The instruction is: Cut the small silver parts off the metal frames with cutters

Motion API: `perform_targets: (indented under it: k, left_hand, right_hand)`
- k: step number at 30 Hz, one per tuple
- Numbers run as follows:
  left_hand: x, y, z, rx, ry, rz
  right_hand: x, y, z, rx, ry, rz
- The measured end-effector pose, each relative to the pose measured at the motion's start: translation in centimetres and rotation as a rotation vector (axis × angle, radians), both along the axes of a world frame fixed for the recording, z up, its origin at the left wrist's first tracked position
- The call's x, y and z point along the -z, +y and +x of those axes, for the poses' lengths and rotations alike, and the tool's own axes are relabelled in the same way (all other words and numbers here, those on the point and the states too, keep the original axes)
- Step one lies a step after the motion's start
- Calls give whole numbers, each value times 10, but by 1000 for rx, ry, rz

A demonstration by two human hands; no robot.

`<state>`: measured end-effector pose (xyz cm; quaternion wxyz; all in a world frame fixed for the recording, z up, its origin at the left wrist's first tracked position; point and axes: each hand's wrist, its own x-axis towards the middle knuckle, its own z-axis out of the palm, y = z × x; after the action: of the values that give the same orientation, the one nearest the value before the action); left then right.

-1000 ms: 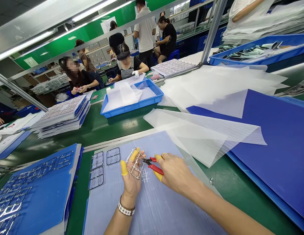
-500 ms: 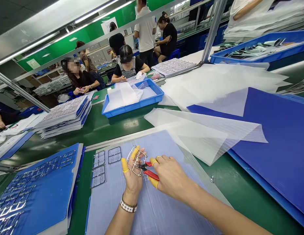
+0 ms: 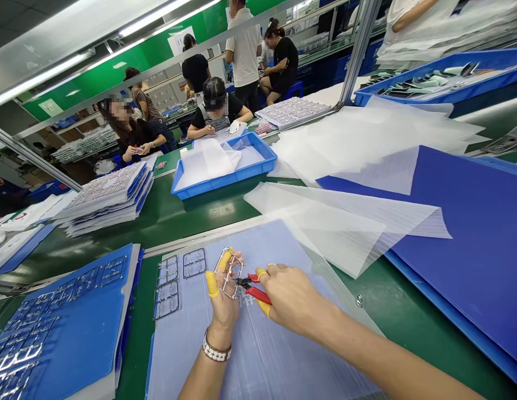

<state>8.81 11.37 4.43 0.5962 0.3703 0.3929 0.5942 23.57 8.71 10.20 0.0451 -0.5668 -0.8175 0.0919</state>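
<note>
My left hand (image 3: 225, 297), with yellow finger covers on thumb and a finger, is closed on a shiny metallic-looking sprue frame (image 3: 232, 272), held tilted above the sheet. My right hand (image 3: 285, 291), also with yellow finger covers, grips red-handled side cutters (image 3: 257, 293). Their dark jaws are at the right edge of the frame; whether they touch it I cannot tell. Below the jaws a small pale piece (image 3: 249, 300) shows against the translucent bluish sheet (image 3: 262, 355). Several similar frames (image 3: 194, 262) lie flat at the sheet's upper left.
At left, a blue board (image 3: 89, 328) carries rows of shiny frames. Large blue sheets (image 3: 478, 250) and white foam sheets (image 3: 341, 216) lie at right. A blue tray (image 3: 225, 180) stands across the green bench (image 3: 191, 208). A small shiny piece (image 3: 359, 301) rests at right. Co-workers sit beyond.
The sprue frame has turned slightly in my left hand, and the cutter jaws have drawn back a little from its middle. The small pale piece beneath them now shows. The whole view has shifted slightly.
</note>
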Motion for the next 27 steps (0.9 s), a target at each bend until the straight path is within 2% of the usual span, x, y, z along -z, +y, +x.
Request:
perform_targets:
  k: [5,9,12,15,18,22,25,27]
  left_hand:
    - [-2,2,-29,-32,32,-13]
    - [-3,-7,-78,23,23,-177]
    - [-3,-22,-118,28,-18,-319]
    - [0,-37,-149,14,39,-399]
    - [7,-49,-160,-7,70,-469]
    - [13,-59,-154,-41,10,-484]
    - [8,-71,-160,-114,22,-418]
    - [0,-89,-179,-167,79,-381]
  right_hand:
    - [19,-1,29,58,192,6]
    - [47,2,46,127,410,-157]
    - [62,8,44,192,465,-236]
    - [65,15,29,190,486,-254]
    - [64,21,9,111,509,-278]
    - [69,20,-8,63,523,-308]
    - [82,21,-5,50,519,-317]
    - [92,24,1,55,508,-325]
